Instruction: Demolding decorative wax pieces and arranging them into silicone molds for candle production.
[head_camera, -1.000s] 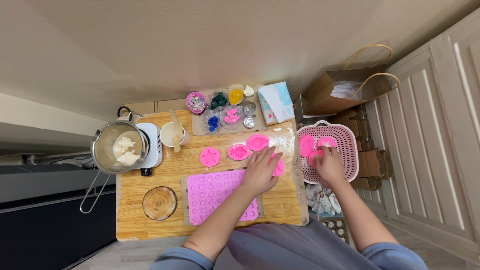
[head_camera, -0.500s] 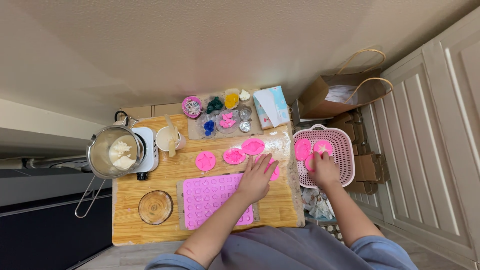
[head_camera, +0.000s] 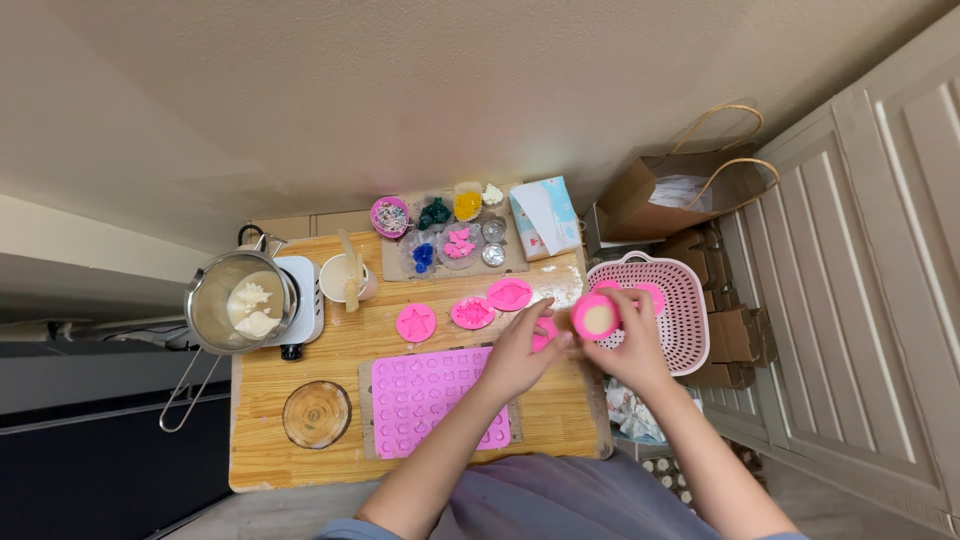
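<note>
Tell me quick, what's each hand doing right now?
Left hand: open, fingers spread over a pink mould on the wooden table.
Right hand: closed on a round pink mould.

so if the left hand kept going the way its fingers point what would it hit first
The left hand points up and right across the table, so it would probably meet the round pink mould held by the right hand first, though depth is hard to judge.
</note>
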